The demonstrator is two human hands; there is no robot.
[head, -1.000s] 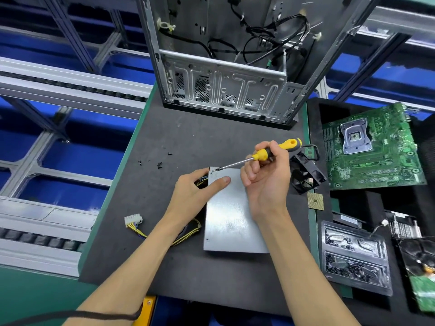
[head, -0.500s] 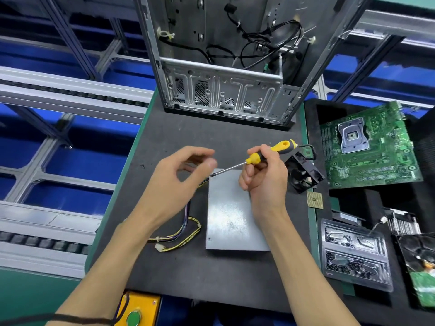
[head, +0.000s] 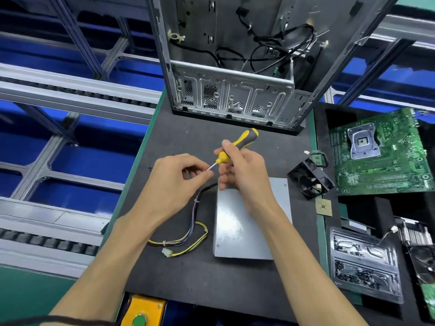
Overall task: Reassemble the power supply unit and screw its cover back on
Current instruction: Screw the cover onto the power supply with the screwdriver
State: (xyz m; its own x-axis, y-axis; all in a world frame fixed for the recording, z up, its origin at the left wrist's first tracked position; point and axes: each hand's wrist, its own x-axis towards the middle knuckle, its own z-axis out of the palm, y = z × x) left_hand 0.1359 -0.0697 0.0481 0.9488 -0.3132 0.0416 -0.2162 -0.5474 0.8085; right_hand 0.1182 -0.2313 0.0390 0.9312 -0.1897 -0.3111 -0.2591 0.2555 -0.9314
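Note:
The grey metal power supply unit (head: 237, 227) lies flat on the dark mat, cover side up, with its yellow and purple cable bundle (head: 188, 234) trailing to the left. My right hand (head: 244, 170) grips a yellow and grey screwdriver (head: 237, 144) above the unit's far left corner, the shaft pointing down-left. My left hand (head: 176, 182) is raised beside it, thumb and forefinger pinched at the screwdriver's tip; anything held between them is too small to see.
An open computer case (head: 235, 95) stands at the back of the mat (head: 188, 278). To the right lie a black fan (head: 310, 180), a CPU chip (head: 324, 207), a green motherboard (head: 381, 151) and a clear plastic tray (head: 364, 267). A yellow button box (head: 143, 311) sits at the near edge.
My left hand lifted off the unit's corner and came up to the screwdriver tip. My right hand raised the screwdriver and tilted it steeper. The view shifted slightly.

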